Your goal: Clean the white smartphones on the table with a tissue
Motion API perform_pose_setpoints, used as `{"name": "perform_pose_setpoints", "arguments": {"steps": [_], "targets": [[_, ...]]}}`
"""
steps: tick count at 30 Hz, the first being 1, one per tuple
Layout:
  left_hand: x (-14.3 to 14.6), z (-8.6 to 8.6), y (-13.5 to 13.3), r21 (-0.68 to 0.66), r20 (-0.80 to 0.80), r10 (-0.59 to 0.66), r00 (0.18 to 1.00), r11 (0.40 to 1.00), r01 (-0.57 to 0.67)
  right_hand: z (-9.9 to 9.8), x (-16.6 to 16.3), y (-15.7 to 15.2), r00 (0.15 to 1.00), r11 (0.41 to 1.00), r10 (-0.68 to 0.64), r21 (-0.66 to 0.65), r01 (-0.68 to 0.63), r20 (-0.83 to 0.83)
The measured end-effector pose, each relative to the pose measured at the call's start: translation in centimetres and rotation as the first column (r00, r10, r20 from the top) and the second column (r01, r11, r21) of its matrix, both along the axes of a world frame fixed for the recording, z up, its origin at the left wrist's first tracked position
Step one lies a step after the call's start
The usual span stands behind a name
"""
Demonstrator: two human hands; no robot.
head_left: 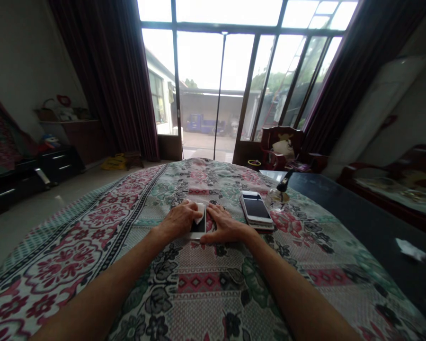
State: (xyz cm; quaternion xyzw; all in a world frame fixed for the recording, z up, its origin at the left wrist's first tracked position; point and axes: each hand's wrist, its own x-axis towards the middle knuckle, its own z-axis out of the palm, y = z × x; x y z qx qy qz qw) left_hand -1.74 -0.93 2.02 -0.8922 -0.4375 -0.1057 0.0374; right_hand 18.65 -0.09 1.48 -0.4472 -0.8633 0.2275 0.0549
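A white smartphone with a dark screen lies face up on the patterned cloth in front of me. My left hand is closed around a white tissue and presses it on the screen. The fingers cover the phone's left side. My right hand holds the phone along its right edge, thumb near the lower corner and fingers stretched towards the upper end. Right of that hand lies a small stack with another white smartphone on top. Just beyond the stack stands a clear glass bottle with a black top.
A floral cloth covers most of the table. The dark tabletop shows at the right, with a crumpled white tissue on it. Behind the table are a wooden chair and glass doors between dark curtains.
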Motion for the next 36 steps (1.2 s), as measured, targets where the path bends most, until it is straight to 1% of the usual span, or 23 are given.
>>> {"name": "perform_pose_setpoints", "arguments": {"steps": [2, 4, 8, 12, 16, 19, 21, 24, 27, 30, 33, 36], "targets": [[0.3, 0.1, -0.3, -0.019, 0.019, -0.084, 0.996, 0.996, 0.084, 0.0, 0.0, -0.1, 1.000, 1.000, 0.006, 0.002, -0.006, -0.005], [0.0, 0.0, -0.6, -0.031, 0.058, -0.131, 0.990, 0.991, 0.133, -0.1, 0.0, -0.1, 1.000, 1.000, 0.004, -0.003, -0.004, -0.010], [-2.0, -0.3, -1.1, -0.032, 0.110, -0.151, 0.982, 0.987, 0.155, -0.2, 0.0, 0.0, 1.000, 1.000, 0.005, 0.003, -0.005, -0.014], [-3.5, -0.7, -2.4, -0.018, 0.168, -0.148, 0.975, 0.988, 0.153, -0.3, 0.0, 0.1, 1.000, 1.000, 0.001, 0.007, -0.001, -0.022], [-3.6, -0.9, -3.8, -0.017, 0.213, -0.198, 0.957, 0.978, 0.206, -0.2, 0.0, 0.1, 1.000, 1.000, 0.002, 0.002, -0.002, -0.026], [-3.3, -1.1, -3.8, -0.018, 0.226, -0.246, 0.943, 0.966, 0.257, -0.1, -0.1, 0.0, 1.000, 1.000, -0.002, -0.005, 0.002, -0.009], [-3.0, -1.3, -3.0, 0.008, 0.243, -0.231, 0.942, 0.972, 0.236, -0.1, -0.1, 0.0, 1.000, 1.000, -0.006, -0.008, 0.006, -0.003], [-2.7, -1.6, -1.0, 0.052, 0.238, -0.155, 0.959, 0.988, 0.147, -0.2, -0.1, 0.1, 1.000, 1.000, -0.001, -0.004, 0.001, -0.007], [-2.3, -1.8, 1.1, 0.053, 0.197, -0.085, 0.977, 0.996, 0.076, -0.3, 0.0, 0.1, 1.000, 1.000, 0.004, 0.004, -0.004, -0.020], [-2.0, -1.8, 2.2, 0.051, 0.187, -0.040, 0.982, 0.998, 0.031, -0.3, 0.0, 0.2, 1.000, 1.000, 0.007, -0.002, -0.007, -0.025], [-1.9, -1.9, 1.8, 0.072, 0.194, -0.046, 0.980, 0.997, 0.033, -0.3, 0.1, 0.3, 0.999, 1.000, 0.023, -0.005, -0.023, -0.022], [-1.8, -1.9, 0.1, 0.082, 0.191, -0.095, 0.977, 0.993, 0.081, -0.3, 0.2, 0.3, 0.999, 0.999, 0.034, -0.006, -0.035, -0.009]]}}
